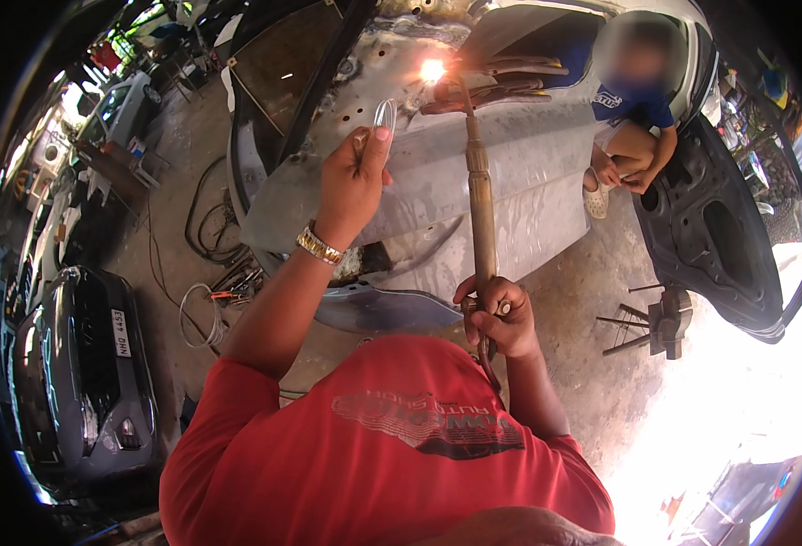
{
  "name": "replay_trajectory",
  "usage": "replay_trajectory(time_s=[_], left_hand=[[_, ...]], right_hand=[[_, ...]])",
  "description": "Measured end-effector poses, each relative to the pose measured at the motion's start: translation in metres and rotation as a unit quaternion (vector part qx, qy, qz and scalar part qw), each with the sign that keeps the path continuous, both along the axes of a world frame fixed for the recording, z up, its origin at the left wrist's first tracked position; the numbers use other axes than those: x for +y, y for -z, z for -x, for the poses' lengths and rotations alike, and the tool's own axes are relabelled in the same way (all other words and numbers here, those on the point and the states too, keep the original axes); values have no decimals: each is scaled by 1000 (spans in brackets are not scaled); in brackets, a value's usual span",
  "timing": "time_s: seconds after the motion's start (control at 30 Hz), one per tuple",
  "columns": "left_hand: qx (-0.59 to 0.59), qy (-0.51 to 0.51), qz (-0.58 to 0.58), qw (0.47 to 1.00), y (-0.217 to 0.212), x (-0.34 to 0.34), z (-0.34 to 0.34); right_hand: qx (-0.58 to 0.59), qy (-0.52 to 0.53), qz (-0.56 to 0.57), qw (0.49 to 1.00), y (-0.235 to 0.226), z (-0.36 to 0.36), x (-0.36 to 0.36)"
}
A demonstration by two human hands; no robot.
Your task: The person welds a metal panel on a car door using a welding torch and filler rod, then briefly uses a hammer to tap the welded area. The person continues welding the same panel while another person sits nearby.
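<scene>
My left hand [357, 177] is closed around a looped piece of thin silvery wire [385, 116], pinched between thumb and fingers, with the loop standing up above them. My right hand [503, 317] grips the lower end of a long brass-coloured gas torch [481, 209], its fingers around the valve knobs. Away from me the torch points up, and its tip is beside a bright flame [433, 71] at the bare metal of a car body. Glare hides the exact spot there. Below the flame, a grey car panel [501, 182] spreads out behind both hands.
At the upper right a person in a blue shirt [637, 107] sits close to the panel. A detached dark car door [715, 227] leans beside them, with a metal stand [665, 323] below. Hoses [205, 218] coil on the floor; a dark car [87, 364] stands left.
</scene>
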State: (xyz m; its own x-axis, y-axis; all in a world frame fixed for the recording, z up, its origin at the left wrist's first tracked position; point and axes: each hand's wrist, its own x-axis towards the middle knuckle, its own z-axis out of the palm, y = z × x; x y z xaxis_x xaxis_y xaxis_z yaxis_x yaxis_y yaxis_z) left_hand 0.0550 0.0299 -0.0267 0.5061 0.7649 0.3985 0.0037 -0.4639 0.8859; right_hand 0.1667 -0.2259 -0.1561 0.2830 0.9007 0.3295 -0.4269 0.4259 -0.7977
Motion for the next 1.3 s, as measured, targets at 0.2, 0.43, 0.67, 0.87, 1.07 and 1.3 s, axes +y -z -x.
replay_trajectory(time_s=[0.2, 0.43, 0.67, 0.87, 1.07, 1.3], left_hand=[[0, 0, 6, 1000, 0, 0, 0], [-2, -6, 7, 1000, 2, 1, 1], [-16, -16, 3, 1000, 7, 6, -1], [-17, -20, 13, 1000, 5, 7, -1], [-18, -22, 1, 1000, 4, 6, -3], [-22, -23, 4, 999, 5, 6, -2]], right_hand=[[1, -2, -5, 1000, -1, 0, 0], [2, -5, 4, 1000, -2, -2, -1], [14, -4, 28, 999, -6, 0, -3], [11, -3, 18, 1000, -6, 0, -3], [3, -2, 8, 1000, -7, 0, -4], [11, -6, 19, 1000, -10, 1, -5]])
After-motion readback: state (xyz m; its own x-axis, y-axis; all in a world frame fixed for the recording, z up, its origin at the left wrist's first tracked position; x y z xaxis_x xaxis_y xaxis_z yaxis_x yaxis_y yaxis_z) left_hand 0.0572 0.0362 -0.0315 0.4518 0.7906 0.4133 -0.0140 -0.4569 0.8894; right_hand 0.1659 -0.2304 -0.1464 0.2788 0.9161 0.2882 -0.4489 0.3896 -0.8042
